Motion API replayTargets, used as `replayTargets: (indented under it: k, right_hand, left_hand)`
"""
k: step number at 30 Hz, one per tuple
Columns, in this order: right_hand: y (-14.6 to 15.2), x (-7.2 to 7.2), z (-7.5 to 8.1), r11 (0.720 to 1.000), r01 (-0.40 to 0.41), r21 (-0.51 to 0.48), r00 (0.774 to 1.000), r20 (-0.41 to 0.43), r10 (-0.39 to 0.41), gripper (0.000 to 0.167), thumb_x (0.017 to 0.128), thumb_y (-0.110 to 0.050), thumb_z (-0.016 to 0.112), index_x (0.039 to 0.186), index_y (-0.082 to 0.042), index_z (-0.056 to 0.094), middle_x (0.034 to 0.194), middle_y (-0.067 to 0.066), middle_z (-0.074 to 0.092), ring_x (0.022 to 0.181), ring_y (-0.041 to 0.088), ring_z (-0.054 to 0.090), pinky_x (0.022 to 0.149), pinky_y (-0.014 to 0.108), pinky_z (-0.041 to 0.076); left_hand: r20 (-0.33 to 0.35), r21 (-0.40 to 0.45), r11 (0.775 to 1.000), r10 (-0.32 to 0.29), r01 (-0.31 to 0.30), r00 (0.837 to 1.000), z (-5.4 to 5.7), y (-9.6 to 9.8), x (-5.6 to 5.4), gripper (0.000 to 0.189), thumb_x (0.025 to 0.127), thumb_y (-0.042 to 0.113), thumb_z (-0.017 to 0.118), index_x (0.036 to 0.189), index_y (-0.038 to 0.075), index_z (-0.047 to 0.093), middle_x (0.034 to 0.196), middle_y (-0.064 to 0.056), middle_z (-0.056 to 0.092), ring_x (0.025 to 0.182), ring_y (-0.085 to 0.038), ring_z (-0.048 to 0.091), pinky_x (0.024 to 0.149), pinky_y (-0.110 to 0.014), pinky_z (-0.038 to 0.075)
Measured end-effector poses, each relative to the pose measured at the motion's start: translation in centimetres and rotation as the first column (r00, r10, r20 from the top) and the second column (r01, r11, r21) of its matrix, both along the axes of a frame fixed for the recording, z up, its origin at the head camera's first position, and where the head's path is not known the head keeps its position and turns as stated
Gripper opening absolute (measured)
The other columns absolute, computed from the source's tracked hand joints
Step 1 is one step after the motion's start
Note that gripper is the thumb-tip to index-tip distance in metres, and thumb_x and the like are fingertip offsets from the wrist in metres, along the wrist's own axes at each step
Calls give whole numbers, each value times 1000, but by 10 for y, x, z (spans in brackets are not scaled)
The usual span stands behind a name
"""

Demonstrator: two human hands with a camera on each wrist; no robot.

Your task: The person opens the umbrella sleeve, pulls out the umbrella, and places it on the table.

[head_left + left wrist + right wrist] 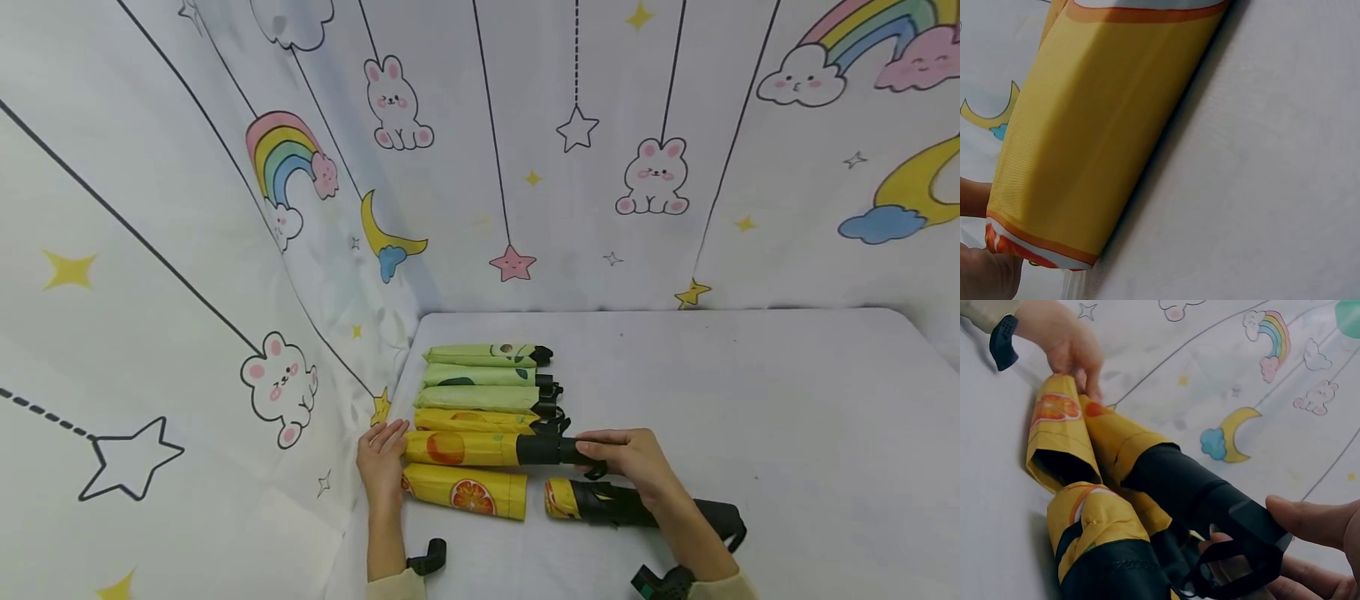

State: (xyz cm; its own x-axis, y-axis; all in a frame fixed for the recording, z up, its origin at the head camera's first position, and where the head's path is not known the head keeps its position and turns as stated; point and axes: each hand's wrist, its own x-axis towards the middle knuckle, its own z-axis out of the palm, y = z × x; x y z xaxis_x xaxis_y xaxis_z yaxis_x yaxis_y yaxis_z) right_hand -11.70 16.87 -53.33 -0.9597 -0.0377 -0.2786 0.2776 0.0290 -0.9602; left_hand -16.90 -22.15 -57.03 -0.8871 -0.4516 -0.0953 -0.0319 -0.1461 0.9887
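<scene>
My right hand [626,458] grips the black handle end of a yellow folding umbrella [480,448] with an orange fruit print; the handle [1241,519] and its wrist strap show in the right wrist view. At the umbrella's other end, my left hand [381,462] touches the tip with its fingers extended. Just in front lies a yellow umbrella sleeve [487,493] printed with an orange slice, its dark mouth [1063,465] facing right. That sleeve [1091,137] fills much of the left wrist view. Beneath my right forearm lies a black umbrella [615,504] with a yellow patterned end.
Behind the held umbrella, several folded umbrellas lie side by side: a yellow one [472,421], then light green ones, the farthest an avocado-print umbrella [480,356]. They rest on a white table [750,400]. A printed cloth wall [465,192] borders the back and left.
</scene>
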Motion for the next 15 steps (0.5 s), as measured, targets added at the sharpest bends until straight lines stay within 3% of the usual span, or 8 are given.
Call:
replayTargets:
  k: [7,15]
  right_hand:
    - [7,3,1,1000,4,3,1000,-10,-4,41,91,-26,83,121,1,77,109,14,78,88,30,78,81,34,62]
    - [14,6,1,1000,8,-9,1000,-15,-8,42,91,-25,82,122,3,75,109,15,77,89,30,78,80,32,62]
  left_hand:
    - [17,-9,1000,1,-1,1000,-1,0,-1,53,98,-12,61,147,-6,39,136,-28,63,120,-27,70,88,-17,57]
    - [45,-8,1000,-21,21,999,2,2,0,55,100,-8,61,149,-5,36,139,-26,61,126,-31,65,93,-19,56]
